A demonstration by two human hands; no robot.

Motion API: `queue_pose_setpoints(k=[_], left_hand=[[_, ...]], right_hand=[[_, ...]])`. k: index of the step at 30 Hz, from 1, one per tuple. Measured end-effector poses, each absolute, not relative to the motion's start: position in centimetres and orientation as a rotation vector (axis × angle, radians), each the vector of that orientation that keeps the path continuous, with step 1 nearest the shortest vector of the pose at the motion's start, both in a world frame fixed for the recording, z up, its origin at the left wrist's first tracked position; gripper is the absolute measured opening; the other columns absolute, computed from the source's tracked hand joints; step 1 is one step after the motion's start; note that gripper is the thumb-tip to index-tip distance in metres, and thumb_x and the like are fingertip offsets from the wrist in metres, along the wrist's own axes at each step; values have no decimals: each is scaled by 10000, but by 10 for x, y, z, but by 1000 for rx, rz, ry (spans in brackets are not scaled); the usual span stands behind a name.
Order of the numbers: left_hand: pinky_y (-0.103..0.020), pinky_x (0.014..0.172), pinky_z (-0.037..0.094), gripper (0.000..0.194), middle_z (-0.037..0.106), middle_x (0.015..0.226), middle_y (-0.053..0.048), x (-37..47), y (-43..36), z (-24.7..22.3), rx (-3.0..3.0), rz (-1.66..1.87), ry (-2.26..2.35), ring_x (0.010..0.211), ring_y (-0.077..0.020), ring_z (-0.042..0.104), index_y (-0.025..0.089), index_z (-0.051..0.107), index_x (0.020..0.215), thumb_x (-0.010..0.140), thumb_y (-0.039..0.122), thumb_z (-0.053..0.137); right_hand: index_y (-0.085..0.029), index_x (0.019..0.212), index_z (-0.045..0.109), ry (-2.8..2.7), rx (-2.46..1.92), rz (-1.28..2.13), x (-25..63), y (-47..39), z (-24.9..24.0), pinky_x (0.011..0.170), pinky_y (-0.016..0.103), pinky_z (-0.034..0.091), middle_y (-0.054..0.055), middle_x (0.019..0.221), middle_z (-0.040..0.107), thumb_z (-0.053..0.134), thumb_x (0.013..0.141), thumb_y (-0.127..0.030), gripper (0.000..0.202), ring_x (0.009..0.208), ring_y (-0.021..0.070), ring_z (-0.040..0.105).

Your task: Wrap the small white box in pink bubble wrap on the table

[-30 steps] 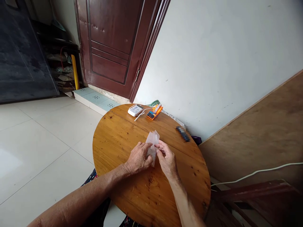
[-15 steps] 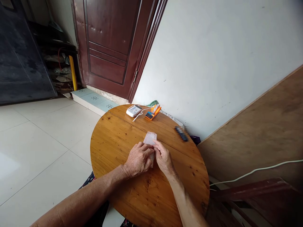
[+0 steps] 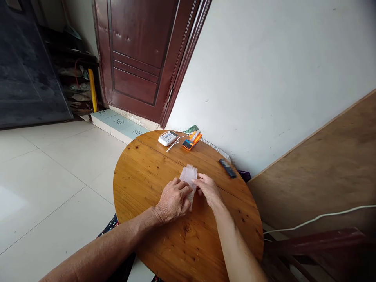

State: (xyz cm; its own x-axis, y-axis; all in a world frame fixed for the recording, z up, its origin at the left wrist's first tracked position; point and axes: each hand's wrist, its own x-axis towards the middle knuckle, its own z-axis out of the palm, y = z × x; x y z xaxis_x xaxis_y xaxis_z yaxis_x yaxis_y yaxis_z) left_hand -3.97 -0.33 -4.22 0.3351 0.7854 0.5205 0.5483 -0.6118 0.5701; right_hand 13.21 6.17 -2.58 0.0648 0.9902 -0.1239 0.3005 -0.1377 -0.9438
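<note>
A small folded piece of translucent bubble wrap (image 3: 188,173) lies on the round wooden table (image 3: 141,172); I cannot tell whether anything is inside it. My left hand (image 3: 175,197) rests over its lower left part, fingers curled down and closed on it. At its right edge, my right hand (image 3: 208,188) pinches the wrap between thumb and fingers. The lower part of the wrap is partly hidden under my left hand.
Toward the table's far edge are a white device (image 3: 168,138) with a white cable, an orange tape dispenser (image 3: 192,141) and a dark, partly blurred object (image 3: 227,168). A white wall (image 3: 264,78) and a wooden panel (image 3: 323,168) stand beyond the table.
My right hand has shifted right and down from the wrap's top to its right edge. More of the wrap shows now. My left hand stays nearly in place.
</note>
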Motion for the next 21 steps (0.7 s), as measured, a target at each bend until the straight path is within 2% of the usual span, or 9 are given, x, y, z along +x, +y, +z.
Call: queue_pose_setpoints(k=[4,8,11,15,18,21], left_hand=[[-411,878,467,445,651,1198,-75,-41,-3,-42,2340,1098,1156,932,-248,517,191,624,1183,754,149,515],[-423,932,456,526,586,1326,-60,-43,-3,-39,2387,1029,1127,993,-256,511,213,569,1272,757,141,494],[-430,929,459,473,602,1249,-91,-43,-4,-37,2392,993,1170,972,-267,494,180,578,1234,770,148,493],[-426,919,464,371,606,1075,-121,-41,-4,-37,2379,972,1225,921,-267,481,142,607,1129,778,143,486],[-418,933,462,375,591,1062,-116,-41,-5,-37,2359,967,1241,920,-256,487,148,602,1135,783,129,474],[-412,941,461,385,581,1072,-109,-41,-5,-37,2335,966,1253,944,-250,497,162,596,1156,794,128,469]], right_hand=[[-142,892,657,-1360,-1523,1106,123,64,-29,349,206,289,-20,582,637,731,599,-389,391,409,102,453],[-162,751,651,-1389,-1487,1048,121,66,-37,451,241,404,0,579,649,713,606,-433,314,491,141,529],[-175,708,652,-1412,-1478,966,120,68,-44,522,254,435,3,613,666,708,596,-406,263,562,161,562],[-181,695,637,-1407,-1486,873,119,67,-48,533,238,404,-14,628,652,676,616,-367,206,588,148,538],[-181,727,614,-1359,-1457,918,116,63,-44,529,237,399,-24,636,639,660,647,-383,222,570,136,521],[-177,787,623,-1286,-1367,1054,111,56,-32,585,250,440,-8,710,675,678,647,-365,240,633,153,570]])
